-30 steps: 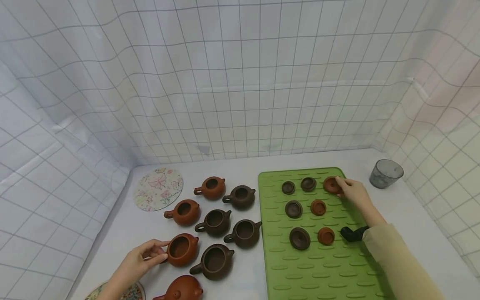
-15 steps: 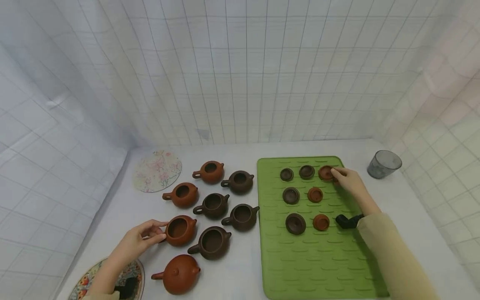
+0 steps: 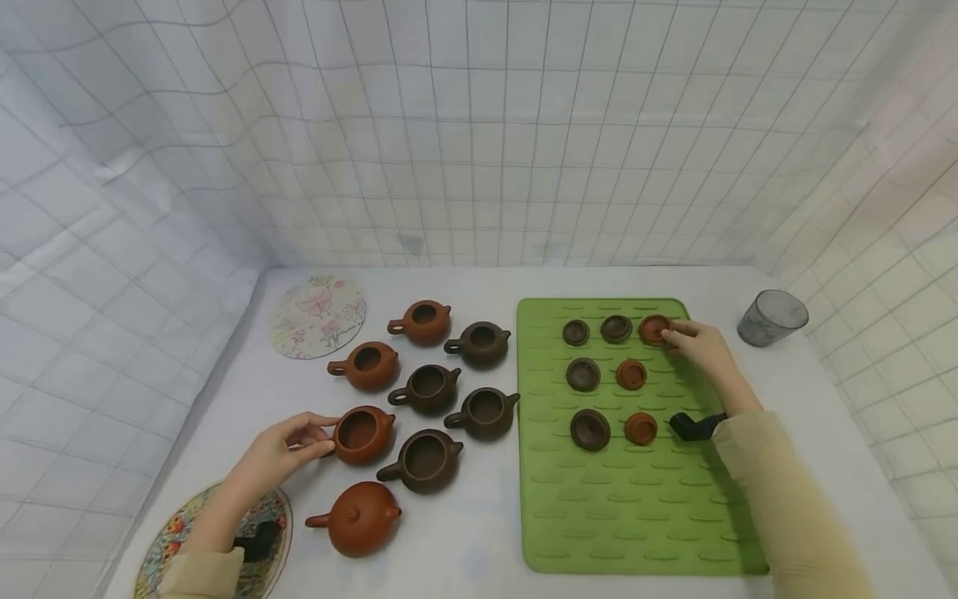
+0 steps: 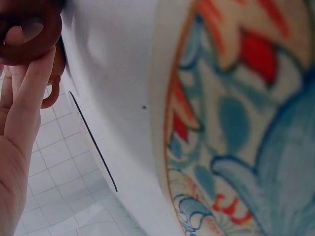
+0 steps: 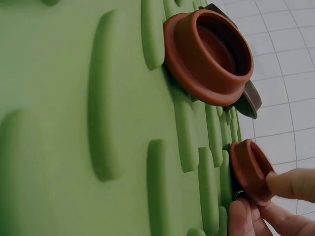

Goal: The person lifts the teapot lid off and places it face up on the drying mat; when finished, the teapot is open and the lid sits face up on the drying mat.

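At the handle of a reddish-brown lidless teapot [image 3: 361,445], my left hand [image 3: 280,453] pinches between thumb and fingers. In the left wrist view a fingertip shows through the loop of that handle [image 4: 55,34]. My right hand [image 3: 703,353] holds the edge of a reddish-brown teapot lid [image 3: 654,329] at the back right of the green mat [image 3: 584,532]. Seen from the right wrist, this lid [image 5: 248,169] stands tilted, hollow side showing, at the mat's surface. Beside it lie a dark brown lid [image 3: 616,329] and a smaller reddish lid [image 3: 632,374].
Several open teapots, dark brown [image 3: 428,462] and reddish [image 3: 424,323], stand left of the mat. Nearest me is a lidded teapot [image 3: 362,520]. A patterned round mat [image 3: 273,516] lies under my left forearm. A grey glass [image 3: 774,319] stands at the right.
The camera view has tilted, so everything sits higher in the picture. The lid in my right hand has shifted slightly left, towards the dark lid. My left hand stays at the teapot handle.
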Demonstrator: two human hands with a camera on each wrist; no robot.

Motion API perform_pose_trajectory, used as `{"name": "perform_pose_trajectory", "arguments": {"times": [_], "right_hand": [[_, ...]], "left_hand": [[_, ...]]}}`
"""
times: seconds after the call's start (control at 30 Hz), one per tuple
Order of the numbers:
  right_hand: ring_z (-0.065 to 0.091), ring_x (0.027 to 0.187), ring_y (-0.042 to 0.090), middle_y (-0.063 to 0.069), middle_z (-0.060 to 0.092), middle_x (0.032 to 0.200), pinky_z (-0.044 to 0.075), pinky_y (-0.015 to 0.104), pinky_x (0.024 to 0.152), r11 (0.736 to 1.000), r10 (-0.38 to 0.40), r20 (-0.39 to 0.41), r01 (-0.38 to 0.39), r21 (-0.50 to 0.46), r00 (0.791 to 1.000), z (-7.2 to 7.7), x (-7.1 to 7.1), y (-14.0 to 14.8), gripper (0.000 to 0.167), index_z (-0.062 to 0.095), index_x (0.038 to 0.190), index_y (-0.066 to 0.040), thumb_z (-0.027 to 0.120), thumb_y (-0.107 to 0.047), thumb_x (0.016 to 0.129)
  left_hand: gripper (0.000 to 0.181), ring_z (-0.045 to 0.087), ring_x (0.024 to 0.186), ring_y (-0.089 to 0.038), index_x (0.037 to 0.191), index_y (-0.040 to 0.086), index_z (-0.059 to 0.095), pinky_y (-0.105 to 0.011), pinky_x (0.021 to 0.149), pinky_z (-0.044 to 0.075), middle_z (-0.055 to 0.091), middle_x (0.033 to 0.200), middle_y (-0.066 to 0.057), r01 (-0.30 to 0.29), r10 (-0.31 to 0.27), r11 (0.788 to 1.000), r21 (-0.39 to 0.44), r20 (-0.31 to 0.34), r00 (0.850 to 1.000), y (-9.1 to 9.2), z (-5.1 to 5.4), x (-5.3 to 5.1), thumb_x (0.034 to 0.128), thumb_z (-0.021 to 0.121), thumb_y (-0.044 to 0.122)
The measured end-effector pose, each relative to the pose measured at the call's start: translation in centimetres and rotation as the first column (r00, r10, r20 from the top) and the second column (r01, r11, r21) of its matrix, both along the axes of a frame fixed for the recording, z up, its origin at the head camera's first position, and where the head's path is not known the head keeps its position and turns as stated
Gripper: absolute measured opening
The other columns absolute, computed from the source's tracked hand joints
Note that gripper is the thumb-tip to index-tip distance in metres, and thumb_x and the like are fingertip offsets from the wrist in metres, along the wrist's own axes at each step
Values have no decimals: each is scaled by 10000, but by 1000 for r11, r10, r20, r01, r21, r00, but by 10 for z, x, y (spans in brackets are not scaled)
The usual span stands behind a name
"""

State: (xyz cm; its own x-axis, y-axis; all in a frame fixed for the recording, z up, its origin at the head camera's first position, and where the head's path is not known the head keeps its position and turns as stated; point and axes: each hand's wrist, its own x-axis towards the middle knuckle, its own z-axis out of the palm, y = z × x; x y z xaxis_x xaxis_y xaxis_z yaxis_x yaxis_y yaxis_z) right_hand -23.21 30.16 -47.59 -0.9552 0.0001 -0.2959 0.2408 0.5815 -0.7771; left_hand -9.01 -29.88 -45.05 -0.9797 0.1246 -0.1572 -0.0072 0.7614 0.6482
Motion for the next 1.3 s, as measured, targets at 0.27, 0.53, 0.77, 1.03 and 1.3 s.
{"name": "perform_pose_trajectory", "arguments": {"times": [0.27,0.53,0.77,1.03,1.3], "right_hand": [[611,814,-67,338,449,1429,490,426,1009,997,-66,-30,65,-43,997,-4,-1,4,512,388,1462,71,493,-189,1033],[681,1046,236,354,412,1447,522,354,965,997,-45,-8,44,-65,999,-2,-7,2,557,343,1471,97,486,-222,1038],[502,1272,467,360,359,1479,465,475,1033,999,-33,-9,33,-43,999,2,-5,0,613,293,1498,83,462,-294,1046],[455,1294,484,326,334,1514,431,543,1039,998,-62,-64,63,14,996,13,3,-6,628,302,1505,54,443,-349,1044],[396,1362,444,279,428,1471,380,564,1081,1000,-6,-239,6,1,971,35,31,-48,554,412,1468,8,507,-324,1035]], "left_hand": [[341,623,804,19,1199,91,674,-220,666,501,691,919,-6,-3,3,1000,8,-7,1000,1,0,2,882,740,198],[336,604,781,39,1189,78,679,-217,655,499,683,901,-6,-10,10,1000,6,-14,1000,1,0,0,873,745,170],[352,626,805,13,1205,85,674,-212,679,517,676,918,-5,-7,7,1000,2,-2,1000,3,-1,0,873,746,178],[398,659,876,-28,1259,72,645,-272,781,569,699,1006,-29,-10,9,999,-34,-31,999,4,4,2,884,736,168],[443,646,1034,-57,1289,72,628,-382,866,562,671,1186,-116,-36,30,999,-36,-142,989,6,17,22,885,744,211]]}}
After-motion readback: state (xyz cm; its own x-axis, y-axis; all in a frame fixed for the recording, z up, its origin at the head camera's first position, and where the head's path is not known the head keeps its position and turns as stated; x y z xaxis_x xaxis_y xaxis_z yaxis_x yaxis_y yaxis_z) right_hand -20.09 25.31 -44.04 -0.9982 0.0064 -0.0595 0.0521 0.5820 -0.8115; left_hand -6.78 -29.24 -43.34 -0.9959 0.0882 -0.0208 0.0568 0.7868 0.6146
